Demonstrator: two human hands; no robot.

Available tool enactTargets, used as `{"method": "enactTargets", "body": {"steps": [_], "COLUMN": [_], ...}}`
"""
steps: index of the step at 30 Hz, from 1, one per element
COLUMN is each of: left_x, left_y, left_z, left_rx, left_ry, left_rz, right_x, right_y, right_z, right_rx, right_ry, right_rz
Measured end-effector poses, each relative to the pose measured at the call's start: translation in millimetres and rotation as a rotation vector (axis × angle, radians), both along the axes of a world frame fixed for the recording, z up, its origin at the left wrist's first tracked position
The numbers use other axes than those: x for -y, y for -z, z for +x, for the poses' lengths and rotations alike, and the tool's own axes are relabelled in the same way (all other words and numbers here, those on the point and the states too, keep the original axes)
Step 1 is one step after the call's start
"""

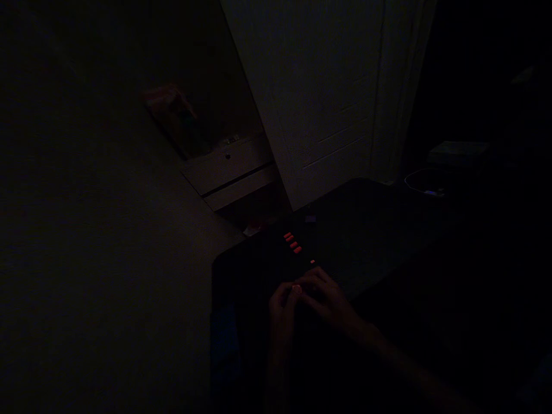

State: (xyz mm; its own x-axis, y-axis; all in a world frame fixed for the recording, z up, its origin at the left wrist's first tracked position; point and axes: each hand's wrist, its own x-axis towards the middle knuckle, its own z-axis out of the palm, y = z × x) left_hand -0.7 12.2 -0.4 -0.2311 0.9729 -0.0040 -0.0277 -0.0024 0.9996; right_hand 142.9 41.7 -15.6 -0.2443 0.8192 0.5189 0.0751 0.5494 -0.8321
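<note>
The view is very dark. My left hand (282,300) and my right hand (325,292) meet over a dark table, fingers closed around a small pale reddish object (296,289). Its kind is too dim to make out. Just beyond my fingers lies one tiny light-coloured piece (313,261). Farther off, several small reddish-orange bars (294,245) lie in a slanting row on the tabletop.
The dark table (366,230) runs off to the right. Near its far edge is a small dark purplish block (310,219). A thin pale cable (407,179) curls at the far right. A blue item (224,339) lies at the left edge. Behind stand a pale door (323,98) and drawers (235,167).
</note>
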Motion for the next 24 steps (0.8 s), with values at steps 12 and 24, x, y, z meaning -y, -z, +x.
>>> {"method": "enactTargets", "body": {"steps": [12, 24], "left_x": [0.5, 0.2], "left_y": [-6.7, -6.3], "left_z": [2.4, 3.0], "left_rx": [-0.049, -0.038], "left_ry": [0.022, -0.012], "left_rz": [-0.015, 0.009], "right_x": [-2.1, -0.8], "right_y": [14.8, 13.0], "right_z": [-3.4, -3.4], "right_rx": [0.030, 0.000], "right_ry": [0.123, 0.120], "right_rz": [0.099, 0.088]}}
